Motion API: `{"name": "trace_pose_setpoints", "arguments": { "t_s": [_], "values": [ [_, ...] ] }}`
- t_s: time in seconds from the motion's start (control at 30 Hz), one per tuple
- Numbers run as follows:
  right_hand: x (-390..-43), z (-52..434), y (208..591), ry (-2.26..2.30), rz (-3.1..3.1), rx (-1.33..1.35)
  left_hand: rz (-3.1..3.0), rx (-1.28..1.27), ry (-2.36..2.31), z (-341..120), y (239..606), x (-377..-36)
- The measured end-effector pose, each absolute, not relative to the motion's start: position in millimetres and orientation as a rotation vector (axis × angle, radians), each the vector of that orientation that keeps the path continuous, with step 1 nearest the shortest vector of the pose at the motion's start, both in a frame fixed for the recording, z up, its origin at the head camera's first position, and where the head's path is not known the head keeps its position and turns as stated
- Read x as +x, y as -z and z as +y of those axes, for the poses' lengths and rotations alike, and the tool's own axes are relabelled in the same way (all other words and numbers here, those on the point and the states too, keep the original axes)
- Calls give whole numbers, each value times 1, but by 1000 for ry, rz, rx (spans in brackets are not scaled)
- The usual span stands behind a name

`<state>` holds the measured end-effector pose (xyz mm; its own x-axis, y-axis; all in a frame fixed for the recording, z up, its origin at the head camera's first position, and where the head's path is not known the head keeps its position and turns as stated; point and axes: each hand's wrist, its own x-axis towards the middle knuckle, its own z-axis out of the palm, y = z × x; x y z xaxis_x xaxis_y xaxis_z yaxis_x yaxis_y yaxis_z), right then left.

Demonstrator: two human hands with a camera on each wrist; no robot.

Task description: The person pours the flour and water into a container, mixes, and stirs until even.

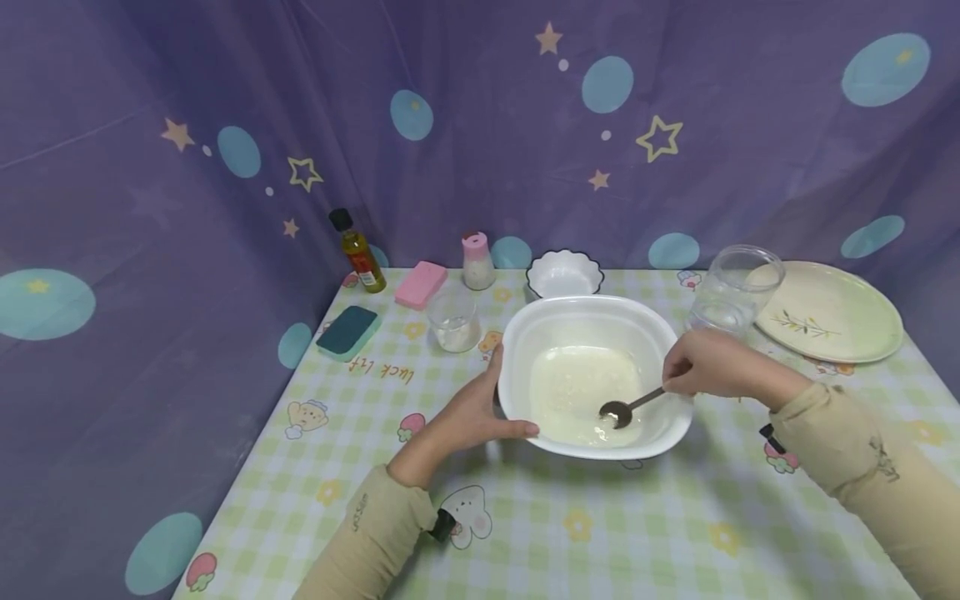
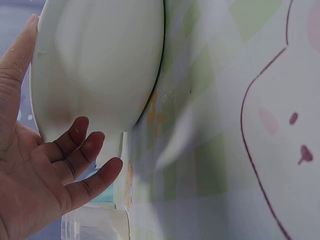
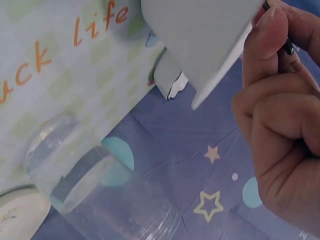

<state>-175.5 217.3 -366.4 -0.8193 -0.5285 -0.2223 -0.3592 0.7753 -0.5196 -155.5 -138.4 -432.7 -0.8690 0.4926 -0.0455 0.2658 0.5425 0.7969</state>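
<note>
- My left hand (image 1: 468, 412) cups the near-left side of the white bowl (image 1: 645, 329), thumb along the rim, fingers loosely curved against its outer wall (image 2: 100, 65)
- My right hand (image 1: 708, 367) pinches the handle of a metal spoon (image 1: 626, 408), whose tip rests in the pale liquid (image 1: 573, 387) pooled at the bottom
- The bowl sits mid-table on the checked cloth (image 1: 600, 533), a clear jar (image 1: 731, 292) just beyond its right side
- I judge the bowl stiff, smooth and rather slick, so the rim edge gives the surest hold
- The liquid looks thin and shallow; tilting could slosh it
</note>
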Motion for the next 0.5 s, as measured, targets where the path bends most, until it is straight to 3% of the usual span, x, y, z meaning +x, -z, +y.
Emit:
{"name": "trace_pose_setpoints", "arguments": {
  "t_s": [0.5],
  "values": [
    [-170, 192, 377, 763, 2587, -729, 2524, 646, -1241, -138, 433, -155]
  ]
}}
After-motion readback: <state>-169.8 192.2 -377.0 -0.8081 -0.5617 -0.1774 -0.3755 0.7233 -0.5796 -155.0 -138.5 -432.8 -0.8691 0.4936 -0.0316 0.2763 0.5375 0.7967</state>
